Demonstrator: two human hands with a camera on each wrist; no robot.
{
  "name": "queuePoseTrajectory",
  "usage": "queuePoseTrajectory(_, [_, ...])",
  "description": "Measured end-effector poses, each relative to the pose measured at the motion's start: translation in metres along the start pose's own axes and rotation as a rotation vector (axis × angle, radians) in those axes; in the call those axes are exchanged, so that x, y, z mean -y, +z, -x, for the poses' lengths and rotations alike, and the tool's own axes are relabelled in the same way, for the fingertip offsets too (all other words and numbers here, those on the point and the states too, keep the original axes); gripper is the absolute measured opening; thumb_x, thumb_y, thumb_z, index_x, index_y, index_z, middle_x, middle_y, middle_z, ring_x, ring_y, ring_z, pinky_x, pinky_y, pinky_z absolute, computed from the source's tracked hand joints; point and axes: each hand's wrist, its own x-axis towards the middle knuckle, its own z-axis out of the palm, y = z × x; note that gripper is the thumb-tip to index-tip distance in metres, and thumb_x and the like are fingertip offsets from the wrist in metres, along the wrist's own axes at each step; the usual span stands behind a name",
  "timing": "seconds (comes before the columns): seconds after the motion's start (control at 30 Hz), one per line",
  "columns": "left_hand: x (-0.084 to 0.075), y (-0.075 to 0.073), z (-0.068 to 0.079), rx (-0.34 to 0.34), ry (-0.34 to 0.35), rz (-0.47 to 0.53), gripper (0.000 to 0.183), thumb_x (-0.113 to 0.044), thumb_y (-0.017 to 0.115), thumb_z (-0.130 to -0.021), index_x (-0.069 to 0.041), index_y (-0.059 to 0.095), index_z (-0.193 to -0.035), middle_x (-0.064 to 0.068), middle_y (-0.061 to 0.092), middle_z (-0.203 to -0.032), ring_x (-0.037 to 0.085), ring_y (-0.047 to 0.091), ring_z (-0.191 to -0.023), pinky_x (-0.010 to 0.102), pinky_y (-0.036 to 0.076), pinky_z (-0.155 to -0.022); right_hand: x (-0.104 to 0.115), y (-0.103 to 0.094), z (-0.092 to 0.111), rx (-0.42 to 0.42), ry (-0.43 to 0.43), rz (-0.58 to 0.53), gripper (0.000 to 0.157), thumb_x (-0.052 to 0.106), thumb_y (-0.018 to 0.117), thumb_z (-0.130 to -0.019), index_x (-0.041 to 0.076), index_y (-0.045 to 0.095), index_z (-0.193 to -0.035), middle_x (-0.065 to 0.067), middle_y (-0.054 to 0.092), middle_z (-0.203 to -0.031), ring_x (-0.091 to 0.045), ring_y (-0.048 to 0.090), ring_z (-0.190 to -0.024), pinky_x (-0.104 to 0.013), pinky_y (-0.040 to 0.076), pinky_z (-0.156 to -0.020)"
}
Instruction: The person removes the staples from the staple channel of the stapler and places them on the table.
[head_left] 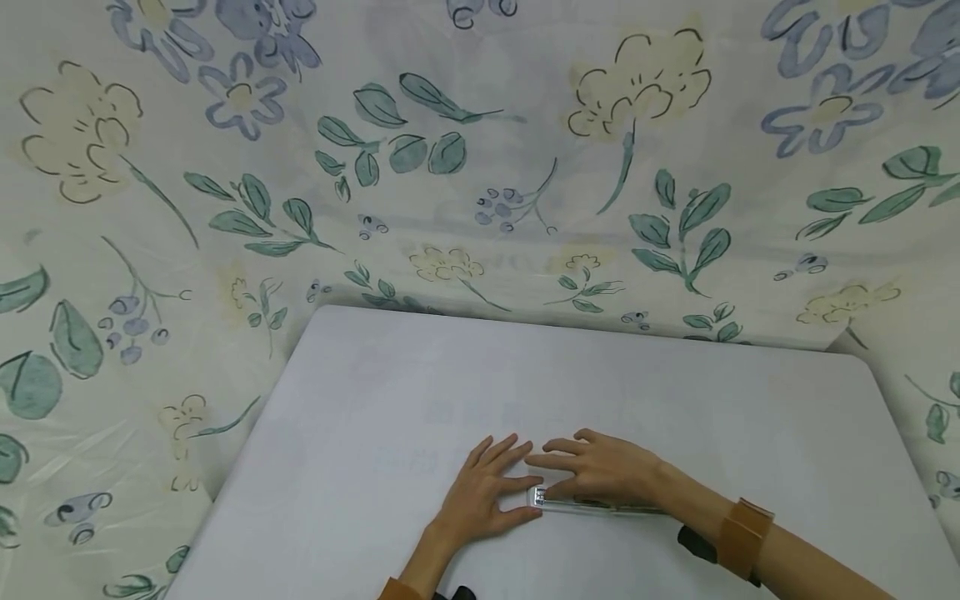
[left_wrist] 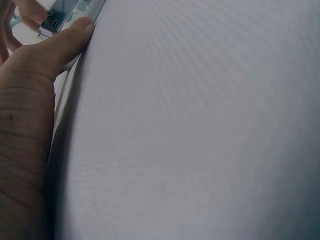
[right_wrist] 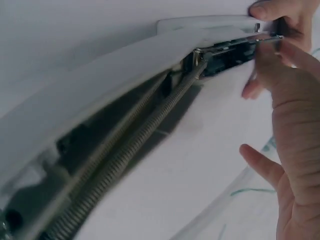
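A long pale stapler (head_left: 600, 509) lies on the white table, its left end between my hands. In the right wrist view its insides face the camera: a coiled spring (right_wrist: 142, 132) runs along it to the dark metal staple channel (right_wrist: 230, 57). My left hand (head_left: 477, 493) pinches the stapler's left end, thumb on the near side and index finger on the far side. Over that same end, my right hand (head_left: 611, 472) touches the channel with its thumb; the other fingers stretch out beyond. The right forearm hides part of the stapler's right end.
The white table (head_left: 570, 392) has rounded corners. A floral cloth (head_left: 517, 167) with leaves and flowers hangs behind it and at both sides. Brown straps (head_left: 745, 540) with dark devices sit on both wrists.
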Motion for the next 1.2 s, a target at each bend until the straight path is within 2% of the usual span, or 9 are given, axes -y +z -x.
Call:
queuePoseTrajectory(0.17, [-0.001,0.001,0.000,0.005,-0.012,0.009,0.041,-0.061,0.072,-0.085,-0.035,0.077,-0.116,0.000,0.062,-0.147,0.026,0.052,-0.144,0.054,0.041,-0.119,-0.010,-0.009,0.016,-0.153,0.120,-0.129,0.036,0.045,0.071,-0.094,0.030,0.069,-0.127,-0.001,0.055,-0.152,-0.021,0.059,-0.133,-0.038,0.058,-0.102])
queuePoseTrajectory(0.27, [-0.002,0.001,0.000,0.017,-0.035,0.009,0.041,-0.060,0.074,-0.083,-0.036,0.078,-0.115,-0.002,0.062,-0.148,0.024,0.051,-0.145,0.052,0.040,-0.121,-0.023,-0.012,0.048,-0.345,0.301,-0.225,0.037,0.052,0.060,-0.099,0.021,0.075,-0.113,-0.010,0.059,-0.146,-0.029,0.059,-0.128,-0.048,0.058,-0.097])
queuePoseTrajectory(0.37, [-0.001,0.001,0.001,0.031,-0.063,0.004,0.041,-0.060,0.077,-0.081,-0.037,0.078,-0.115,-0.004,0.061,-0.149,0.021,0.050,-0.145,0.050,0.038,-0.122,-0.028,-0.009,0.090,-0.507,0.529,-0.236,0.058,0.062,0.046,-0.100,0.015,0.078,-0.103,-0.014,0.062,-0.139,-0.034,0.060,-0.121,-0.052,0.057,-0.090])
queuePoseTrajectory(0.43, [0.001,0.000,0.002,0.032,-0.074,0.002,0.041,-0.060,0.078,-0.080,-0.038,0.077,-0.115,-0.004,0.061,-0.149,0.021,0.050,-0.146,0.049,0.037,-0.123,-0.023,-0.002,0.118,-0.568,0.694,-0.242,0.070,0.068,0.039,-0.098,0.011,0.080,-0.098,-0.017,0.063,-0.135,-0.036,0.059,-0.119,-0.035,0.055,-0.102])
queuePoseTrajectory(0.57, [0.004,-0.001,0.003,0.029,-0.082,0.010,0.041,-0.059,0.079,-0.080,-0.038,0.078,-0.114,-0.004,0.061,-0.149,0.021,0.050,-0.146,0.049,0.036,-0.124,0.006,0.013,0.160,-0.563,1.021,-0.280,0.040,0.045,0.085,-0.079,0.007,0.081,-0.094,-0.021,0.065,-0.131,-0.043,0.058,-0.116,-0.041,0.057,-0.096])
queuePoseTrajectory(0.67, [0.005,-0.002,0.003,0.031,-0.090,0.017,0.041,-0.059,0.079,-0.080,-0.037,0.078,-0.114,-0.004,0.061,-0.149,0.021,0.049,-0.146,0.049,0.036,-0.124,0.030,0.024,0.175,-0.473,1.216,-0.324,0.037,0.015,0.091,-0.060,0.003,0.081,-0.093,-0.025,0.064,-0.130,-0.049,0.057,-0.115,-0.066,0.054,-0.080])
queuePoseTrajectory(0.77, [0.006,-0.002,0.004,0.035,-0.097,0.023,0.041,-0.059,0.078,-0.080,-0.037,0.078,-0.115,-0.004,0.060,-0.150,0.021,0.049,-0.147,0.049,0.035,-0.124,0.047,0.032,0.180,-0.393,1.349,-0.358,0.037,0.018,0.090,-0.064,-0.002,0.079,-0.093,-0.028,0.061,-0.131,-0.054,0.055,-0.115,-0.072,0.052,-0.083])
queuePoseTrajectory(1.03, [0.008,-0.003,0.004,0.024,-0.098,0.021,0.041,-0.058,0.078,-0.080,-0.036,0.078,-0.115,-0.004,0.060,-0.150,0.022,0.049,-0.147,0.049,0.035,-0.124,0.071,0.047,0.178,-0.359,1.497,-0.363,0.040,0.021,0.089,-0.066,-0.004,0.078,-0.095,-0.031,0.058,-0.133,-0.056,0.052,-0.118,-0.075,0.048,-0.091])
queuePoseTrajectory(1.2, [0.009,-0.004,0.003,0.024,-0.095,0.028,0.041,-0.058,0.077,-0.081,-0.035,0.078,-0.116,-0.003,0.060,-0.150,0.022,0.049,-0.147,0.050,0.035,-0.124,0.083,0.063,0.171,-0.450,1.555,-0.365,0.042,0.019,0.088,-0.067,-0.003,0.075,-0.101,-0.032,0.060,-0.135,-0.056,0.049,-0.129,-0.077,0.027,-0.117])
